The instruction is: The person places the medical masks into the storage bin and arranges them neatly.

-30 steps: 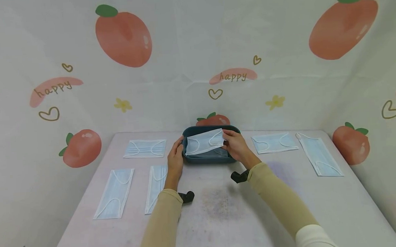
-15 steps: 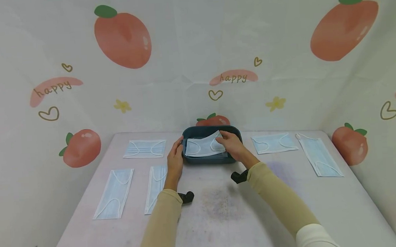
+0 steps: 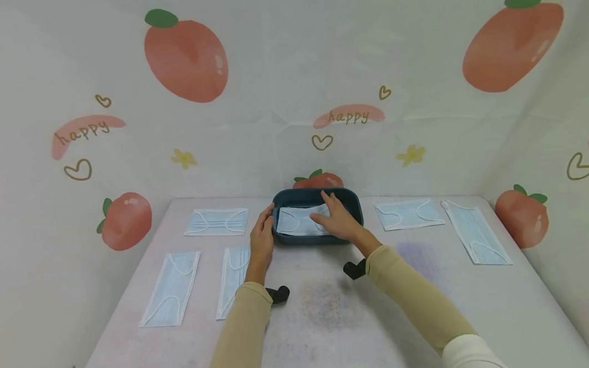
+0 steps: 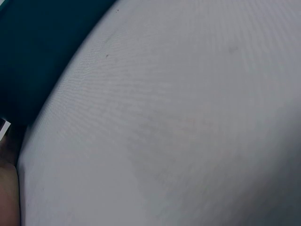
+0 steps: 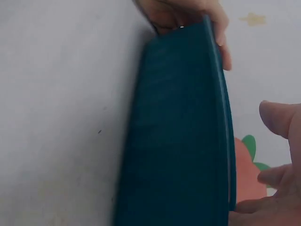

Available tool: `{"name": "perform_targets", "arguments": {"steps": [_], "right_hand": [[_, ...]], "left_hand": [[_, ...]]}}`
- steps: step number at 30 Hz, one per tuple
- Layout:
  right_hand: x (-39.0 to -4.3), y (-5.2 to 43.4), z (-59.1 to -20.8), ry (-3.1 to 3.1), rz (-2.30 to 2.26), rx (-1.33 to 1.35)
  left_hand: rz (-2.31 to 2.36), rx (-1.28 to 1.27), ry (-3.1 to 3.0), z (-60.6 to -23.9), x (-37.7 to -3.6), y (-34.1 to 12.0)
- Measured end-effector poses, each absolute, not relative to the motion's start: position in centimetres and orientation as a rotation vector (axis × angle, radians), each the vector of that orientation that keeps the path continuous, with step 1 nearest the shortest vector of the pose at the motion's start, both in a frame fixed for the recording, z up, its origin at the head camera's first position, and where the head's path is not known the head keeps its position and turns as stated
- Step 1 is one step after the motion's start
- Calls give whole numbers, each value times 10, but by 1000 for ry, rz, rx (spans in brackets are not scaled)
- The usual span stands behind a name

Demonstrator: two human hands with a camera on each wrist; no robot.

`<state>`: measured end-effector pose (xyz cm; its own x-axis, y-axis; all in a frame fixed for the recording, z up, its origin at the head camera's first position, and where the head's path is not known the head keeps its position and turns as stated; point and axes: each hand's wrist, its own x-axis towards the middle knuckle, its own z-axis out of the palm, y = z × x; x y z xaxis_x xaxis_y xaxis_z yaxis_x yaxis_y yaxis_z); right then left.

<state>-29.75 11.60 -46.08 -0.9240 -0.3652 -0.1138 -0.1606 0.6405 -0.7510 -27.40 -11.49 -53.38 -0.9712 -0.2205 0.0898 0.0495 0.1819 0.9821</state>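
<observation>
A dark teal plastic box (image 3: 307,240) stands at the back middle of the table. Inside it a pale blue face mask (image 3: 299,222) lies flat, ear loops on top. My left hand (image 3: 261,238) grips the box's left end; in the right wrist view its fingers (image 5: 220,26) bend over the rim. Over the right half of the box is my right hand (image 3: 340,221), fingers spread and nothing held, overlapping the mask's right end. The right wrist view has that hand (image 5: 284,188) at the rim, thumb and fingers apart. The left wrist view catches mostly the tabletop and box wall (image 4: 42,52).
Left of the box lie face masks: one at the back (image 3: 216,221), one upright in front (image 3: 170,290), another (image 3: 232,282) partly behind my left forearm. Two more masks, (image 3: 409,213) and a slanted mask (image 3: 477,233), lie on the right. A printed cloth (image 3: 268,68) hangs behind.
My right hand has let go of the mask's right end and spread its fingers. The mask has come down from a tilt to lie flat in the box. My left hand has stayed put.
</observation>
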Motion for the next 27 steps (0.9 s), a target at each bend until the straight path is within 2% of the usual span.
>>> {"name": "perform_targets", "arguments": {"steps": [7, 14, 21, 27], "right_hand": [[-292, 118, -463, 2762, -930, -563], [-283, 122, -462, 3020, -500, -650], [-277, 132, -464, 3074, -325, -591], [-274, 144, -463, 3082, -347, -563]], "left_hand": [[-1916, 147, -2227, -528, -272, -115], [-1890, 168, -2242, -533, -273, -114], [-1884, 176, -2255, -533, -273, -114], [-1877, 191, -2256, -532, -273, -116]]}}
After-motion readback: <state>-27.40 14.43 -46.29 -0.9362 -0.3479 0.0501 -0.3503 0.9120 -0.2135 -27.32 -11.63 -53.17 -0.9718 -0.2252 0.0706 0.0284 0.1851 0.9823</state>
